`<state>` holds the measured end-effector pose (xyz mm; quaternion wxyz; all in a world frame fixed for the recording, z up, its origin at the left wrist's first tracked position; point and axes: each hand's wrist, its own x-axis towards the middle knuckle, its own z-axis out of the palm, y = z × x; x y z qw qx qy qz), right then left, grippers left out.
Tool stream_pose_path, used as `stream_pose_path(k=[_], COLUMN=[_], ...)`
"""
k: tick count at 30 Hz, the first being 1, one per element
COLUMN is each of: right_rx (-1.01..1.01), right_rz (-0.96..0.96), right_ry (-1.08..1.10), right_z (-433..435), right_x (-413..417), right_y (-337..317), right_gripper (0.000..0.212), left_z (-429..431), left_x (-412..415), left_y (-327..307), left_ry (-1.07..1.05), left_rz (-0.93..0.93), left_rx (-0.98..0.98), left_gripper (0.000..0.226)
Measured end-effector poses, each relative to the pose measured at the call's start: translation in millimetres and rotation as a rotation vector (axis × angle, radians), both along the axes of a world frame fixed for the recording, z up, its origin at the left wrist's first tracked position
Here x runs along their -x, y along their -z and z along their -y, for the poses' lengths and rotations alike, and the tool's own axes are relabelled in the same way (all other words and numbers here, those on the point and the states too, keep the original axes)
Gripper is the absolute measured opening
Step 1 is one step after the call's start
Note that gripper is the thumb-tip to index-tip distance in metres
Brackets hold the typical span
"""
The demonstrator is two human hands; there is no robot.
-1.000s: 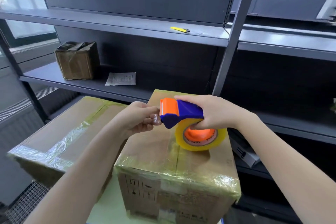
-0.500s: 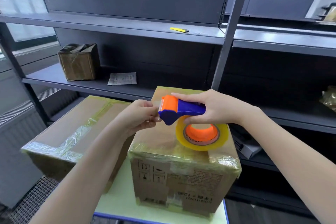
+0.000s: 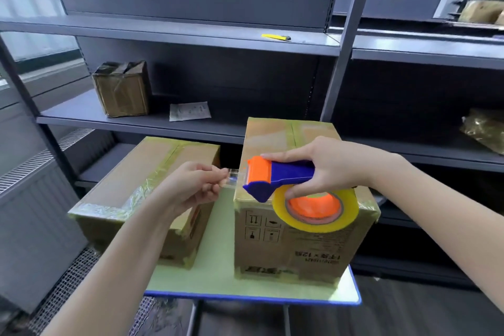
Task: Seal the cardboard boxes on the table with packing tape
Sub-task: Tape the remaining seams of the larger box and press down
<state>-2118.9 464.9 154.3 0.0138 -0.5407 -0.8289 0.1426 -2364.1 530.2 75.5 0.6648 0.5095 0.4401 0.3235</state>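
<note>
Tape came out: left hand [image 3: 191, 188] pulled a little way from the dispenser [image 3: 281, 177].
Left fingers pinched the clear tape end [image 3: 231, 175]; right hand [image 3: 327, 169] gripped the blue handle, with the yellow roll [image 3: 351, 213] near the front top edge of the right box [image 3: 289, 251]. The left box [image 3: 131, 180] sat beside it on the green table [image 3: 218, 284].

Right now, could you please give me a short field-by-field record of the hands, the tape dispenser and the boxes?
Left hand: pinches the tape end
Right hand: grips the tape dispenser
Dispenser position: in front of the right box, at its near top edge
Left box: taped on top, beside it on the table
Shelves: small box, paper, yellow cutter
</note>
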Motion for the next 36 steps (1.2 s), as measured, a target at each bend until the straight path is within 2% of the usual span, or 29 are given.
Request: stream_pose_path(k=[4, 8, 12, 20, 36], right_rx=[0.033, 0.074, 0.078, 0.035, -0.010], right_rz=[0.114, 0.115, 0.292, 0.416, 0.419], right_ry=[0.057, 0.078, 0.109, 0.063, -0.017], right_z=[7.6, 6.6, 5.7, -3.8, -8.1], right_x=[-13.1, -22.4, -37.2, -40.3, -43.9], right_y=[-3.7, -6.3, -14.6, -6.7, 1.2], right_gripper=[0.065, 0.064, 0.065, 0.062, 0.059], left_z=[-3.1, -6.1, -13.5, -14.2, 7.4], left_x=[17.3, 9.2, 9.7, -8.8, -34.8], left_y=[16.3, 24.9, 35.8, 58.6, 74.7], left_ry=[-0.025, -0.036, -0.039, -0.157, -0.184], left_rz=[-0.065, -0.076, -0.250, -0.245, -0.355], left_rx=[-0.001, -0.006, -0.071, -0.122, -0.137], left_gripper=[0.011, 0.021, 0.023, 0.035, 0.034])
